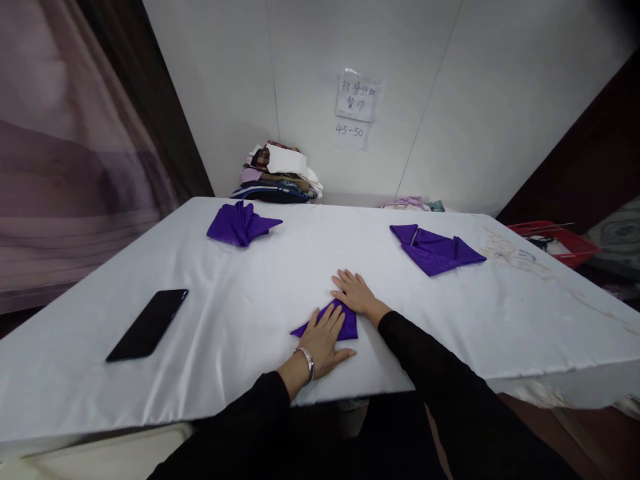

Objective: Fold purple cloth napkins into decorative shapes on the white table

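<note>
A purple cloth napkin (349, 327), folded into a small triangle-like shape, lies near the front of the white-covered table (240, 313). My left hand (323, 340), with a silver bracelet on its wrist, rests flat on the napkin's lower left part, fingers stretched out. Across the napkin's upper right edge lies my right hand (354, 293), also flat, its fingertips reaching past the fold onto the tablecloth. Both hands cover part of the napkin, so some of its folds are hidden.
Two more folded purple napkins lie farther back, one on the left (237, 224) and one on the right (435, 250). A black phone (149, 325) is at the left. Behind the table stands a clothes pile (280, 173); a red basket (565, 245) is beyond the right edge.
</note>
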Available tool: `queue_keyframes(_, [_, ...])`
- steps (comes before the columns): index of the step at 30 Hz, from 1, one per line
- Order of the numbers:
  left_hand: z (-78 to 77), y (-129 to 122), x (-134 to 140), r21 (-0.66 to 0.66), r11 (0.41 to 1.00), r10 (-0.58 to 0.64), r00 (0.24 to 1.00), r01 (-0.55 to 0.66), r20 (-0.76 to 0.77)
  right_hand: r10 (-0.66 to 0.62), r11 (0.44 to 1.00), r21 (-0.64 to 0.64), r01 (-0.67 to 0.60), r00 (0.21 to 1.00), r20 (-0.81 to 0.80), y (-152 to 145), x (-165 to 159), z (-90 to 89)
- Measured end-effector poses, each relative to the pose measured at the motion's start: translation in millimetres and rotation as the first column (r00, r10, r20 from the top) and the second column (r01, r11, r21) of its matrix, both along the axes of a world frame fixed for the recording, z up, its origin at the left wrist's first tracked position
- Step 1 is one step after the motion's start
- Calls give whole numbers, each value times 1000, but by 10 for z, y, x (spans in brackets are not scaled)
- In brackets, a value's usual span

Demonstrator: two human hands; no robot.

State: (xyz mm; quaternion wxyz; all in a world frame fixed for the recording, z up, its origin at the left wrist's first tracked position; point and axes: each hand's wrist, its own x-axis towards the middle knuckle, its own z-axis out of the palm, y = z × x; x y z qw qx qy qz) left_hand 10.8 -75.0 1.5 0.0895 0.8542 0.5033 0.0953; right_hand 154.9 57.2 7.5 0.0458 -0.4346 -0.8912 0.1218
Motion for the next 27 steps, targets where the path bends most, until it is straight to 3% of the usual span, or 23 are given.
queue_keyframes(8, [-130, -385, -312, 95, 954, 288, 958, -286, -7, -13, 1000, -11, 13, 1000, 22, 14, 3, -35])
queue_keyframes(12, [-166, -568, -505, 122, 931, 350, 937, -345, -22, -13, 1000, -23, 14, 1000, 21, 30, 9, -52])
queue_keyframes(16, [-90, -649, -593, 79, 923, 381, 923, -377, -55, -9, 1000, -24, 10, 1000, 10, 42, 9, -64])
queue_keyframes(20, [95, -516, -456, 97, 887, 456, 889, -451, -38, -10, 1000, -23, 10, 1000, 17, 40, 2, -57])
queue_keyframes(24, [256, -160, -125, 95, 937, 337, 942, -335, -1, -13, 1000, -8, 14, 1000, 25, 21, -3, -28])
queue_keyframes(27, [249, 99, 60, -6, 959, 284, 958, -285, -39, -20, 1000, -2, 20, 999, 42, 6, -12, -6])
